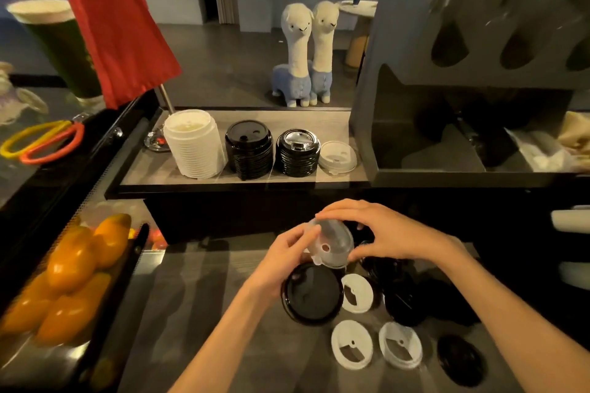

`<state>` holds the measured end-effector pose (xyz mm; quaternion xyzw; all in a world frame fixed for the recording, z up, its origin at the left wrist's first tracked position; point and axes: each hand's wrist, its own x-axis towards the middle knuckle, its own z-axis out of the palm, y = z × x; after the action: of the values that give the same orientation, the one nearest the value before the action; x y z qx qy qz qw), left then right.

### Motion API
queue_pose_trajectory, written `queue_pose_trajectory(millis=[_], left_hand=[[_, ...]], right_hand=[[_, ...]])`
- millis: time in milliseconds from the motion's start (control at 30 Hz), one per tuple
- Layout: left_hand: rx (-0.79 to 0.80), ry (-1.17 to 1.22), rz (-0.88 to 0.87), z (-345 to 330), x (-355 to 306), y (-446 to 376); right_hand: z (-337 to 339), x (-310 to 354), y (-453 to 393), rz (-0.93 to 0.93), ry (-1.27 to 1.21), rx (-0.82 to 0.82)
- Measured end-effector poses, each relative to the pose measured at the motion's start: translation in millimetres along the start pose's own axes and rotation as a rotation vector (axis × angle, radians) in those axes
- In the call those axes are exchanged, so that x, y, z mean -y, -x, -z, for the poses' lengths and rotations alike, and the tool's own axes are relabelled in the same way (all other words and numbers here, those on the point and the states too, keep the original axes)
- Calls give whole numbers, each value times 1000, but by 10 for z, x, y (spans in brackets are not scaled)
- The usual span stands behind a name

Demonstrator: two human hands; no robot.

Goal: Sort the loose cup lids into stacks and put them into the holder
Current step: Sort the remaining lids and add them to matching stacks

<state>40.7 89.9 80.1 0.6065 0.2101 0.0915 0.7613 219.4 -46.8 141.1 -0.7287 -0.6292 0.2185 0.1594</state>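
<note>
Lids lie loose on the counter (198,313) nearest us: three white ones with cut-out openings (351,348), (400,348), (357,292), and a black one (459,360) close to the front edge, where we judge a stray sleeve or forearm could knock it off. Just beyond them sits a large black lid (312,294) and a dark heap of black lids (412,293) whose count we cannot make out in the dim light; mixing sizes there is an easy mistake.

Above that heap we hold a clear lid (332,244) between both hands: our left hand (287,252) pinches its left rim and our right hand (389,233) curls over its top and right edge. It is tilted and thin, so a tight squeeze could buckle it, and a loose one could drop it onto the heap.

Farther off, on the raised shelf (143,175), stand a tall white stack (194,143), two black stacks (249,150), (297,153) and a single clear lid (337,157), each close beside the next. Reaching in could topple the tall stack against the flag pole (166,99) beside it.

Farthest right is the dark holder (415,150), its compartments too shadowed for us to tell which one suits which stack.
</note>
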Motion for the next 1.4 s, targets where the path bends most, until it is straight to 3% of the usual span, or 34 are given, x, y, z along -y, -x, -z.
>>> queue_pose_trajectory(millis=[200,367,500,600,867,1400], left_hand=[[-30,43,-157,-139,-236,-78],[-71,89,-238,-233,-467,-194],[-100,90,-238,-254,-641,-314],[-142,123,-145,-262,-712,-410],[-129,124,45,-269,-791,-581],[-132,139,83,-260,-850,-642]], right_hand=[[132,147,-80,-163,9,-357],[322,254,-149,-223,78,-408],[604,298,-265,-239,98,-366],[922,276,-447,-251,161,-336],[1276,32,-1137,-307,525,-8],[1345,-121,-1450,-305,593,202]])
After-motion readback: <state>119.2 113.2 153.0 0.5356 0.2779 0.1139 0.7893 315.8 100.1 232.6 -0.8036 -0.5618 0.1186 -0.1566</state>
